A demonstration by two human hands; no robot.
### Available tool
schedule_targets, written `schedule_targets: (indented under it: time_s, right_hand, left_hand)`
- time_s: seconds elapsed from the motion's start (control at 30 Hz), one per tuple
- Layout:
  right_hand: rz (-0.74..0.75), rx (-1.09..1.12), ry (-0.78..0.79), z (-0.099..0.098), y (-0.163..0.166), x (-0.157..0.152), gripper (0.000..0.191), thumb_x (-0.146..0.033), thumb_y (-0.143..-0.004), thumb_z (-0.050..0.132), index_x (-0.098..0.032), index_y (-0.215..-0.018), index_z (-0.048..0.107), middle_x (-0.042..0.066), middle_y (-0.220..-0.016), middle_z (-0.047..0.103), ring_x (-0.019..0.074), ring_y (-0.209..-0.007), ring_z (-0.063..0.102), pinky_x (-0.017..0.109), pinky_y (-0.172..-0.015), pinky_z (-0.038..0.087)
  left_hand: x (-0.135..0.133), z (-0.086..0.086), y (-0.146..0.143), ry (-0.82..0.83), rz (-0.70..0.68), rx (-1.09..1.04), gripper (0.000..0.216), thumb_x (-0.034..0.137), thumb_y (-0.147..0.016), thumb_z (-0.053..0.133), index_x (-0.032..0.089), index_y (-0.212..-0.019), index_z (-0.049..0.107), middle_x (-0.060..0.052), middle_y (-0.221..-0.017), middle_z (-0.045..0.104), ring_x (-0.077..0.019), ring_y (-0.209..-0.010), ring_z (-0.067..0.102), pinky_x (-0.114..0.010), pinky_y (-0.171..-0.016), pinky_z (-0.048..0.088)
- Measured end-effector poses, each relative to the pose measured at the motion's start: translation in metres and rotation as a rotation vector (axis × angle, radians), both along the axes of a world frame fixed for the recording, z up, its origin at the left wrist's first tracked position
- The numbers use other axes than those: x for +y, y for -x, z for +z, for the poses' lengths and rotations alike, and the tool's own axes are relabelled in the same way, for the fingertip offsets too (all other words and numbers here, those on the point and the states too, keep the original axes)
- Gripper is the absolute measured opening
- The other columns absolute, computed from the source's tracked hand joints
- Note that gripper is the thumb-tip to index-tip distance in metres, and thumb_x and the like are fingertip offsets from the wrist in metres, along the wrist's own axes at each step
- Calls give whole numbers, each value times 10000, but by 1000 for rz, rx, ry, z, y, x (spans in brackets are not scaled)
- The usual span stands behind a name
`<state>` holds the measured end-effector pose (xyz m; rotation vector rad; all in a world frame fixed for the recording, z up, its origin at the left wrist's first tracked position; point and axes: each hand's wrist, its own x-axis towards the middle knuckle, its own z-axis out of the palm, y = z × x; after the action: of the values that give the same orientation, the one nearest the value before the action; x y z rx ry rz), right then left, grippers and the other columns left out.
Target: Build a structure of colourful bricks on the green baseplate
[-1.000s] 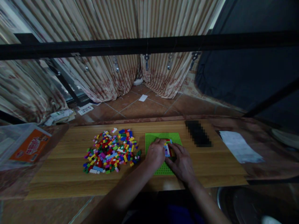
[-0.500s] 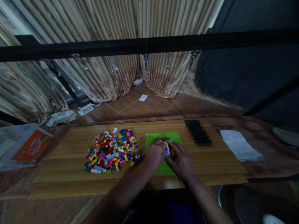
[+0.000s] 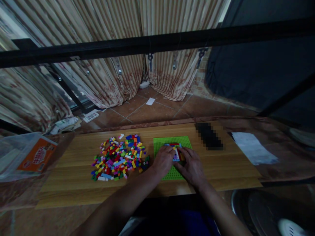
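Observation:
A green baseplate (image 3: 161, 143) lies on the wooden table (image 3: 216, 167), right of its middle. On the plate stands a small build of coloured bricks (image 3: 176, 151). My left hand (image 3: 163, 160) rests on the plate, its curled fingers pressing the left side of the build. My right hand (image 3: 193, 166) sits beside it, fingers closed against the build's right side. Both hands cover most of the plate's lower half. A loose pile of coloured bricks (image 3: 119, 157) is spread left of the plate.
A blurred black object (image 3: 209, 136) lies right of the plate, with a white paper (image 3: 253, 148) further right. A clear bag with an orange box (image 3: 34, 154) sits at the left end. A black bar (image 3: 157, 42) crosses overhead; curtains (image 3: 118, 68) hang behind.
Both hands stay on the brick build, shifting only slightly up the plate. The camera has tilted a little, so everything sits slightly higher and to the right.

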<state>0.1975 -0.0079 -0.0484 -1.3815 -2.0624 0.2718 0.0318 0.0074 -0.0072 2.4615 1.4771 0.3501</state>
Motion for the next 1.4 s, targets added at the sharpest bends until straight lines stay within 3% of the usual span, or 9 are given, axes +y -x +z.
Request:
schedule_targets:
  time_s: [0.23,0.5,0.7,0.93,1.4]
  right_hand:
    - [1,-14,-24,2,1,-1,552,-489,-839,618,-211,-1309,541,133,-1246,583,302,-1143,548,491,-964,465]
    - [9,-14,-41,0,0,2,566,-522,-825,622,-211,-1293,555,132,-1232,597,303,-1129,557,482,-947,474]
    - [-5,-7,-30,0,1,1,563,-526,-822,630,-220,-1289,561,125,-1226,603,298,-1120,561,475,-943,473]
    - [-14,-16,-14,3,2,-1,565,-538,-832,617,-214,-1290,561,122,-1237,597,289,-1121,556,469,-954,468]
    - [-6,-26,-20,-5,-3,1,552,-521,-837,606,-222,-1298,553,121,-1253,580,299,-1141,544,481,-970,458]
  left_hand:
    - [-3,6,1,13,11,-17,162,132,-868,527,151,-934,674,-62,-916,644,-206,-954,565,-364,-914,451]
    - [-13,6,4,-29,63,-104,274,95,-842,526,169,-1076,649,-58,-1042,661,-203,-1003,572,-375,-965,455]
    - [-25,1,13,-158,173,-159,297,103,-866,496,181,-1117,635,-71,-1155,647,-217,-1062,558,-408,-976,455]
    - [-40,-3,10,-185,194,-71,341,268,-922,499,228,-1256,553,-70,-1309,558,-248,-1137,506,-464,-974,445]
    - [-44,-8,3,-124,185,34,411,252,-932,446,256,-1342,482,-107,-1413,458,-281,-1138,491,-515,-979,397]
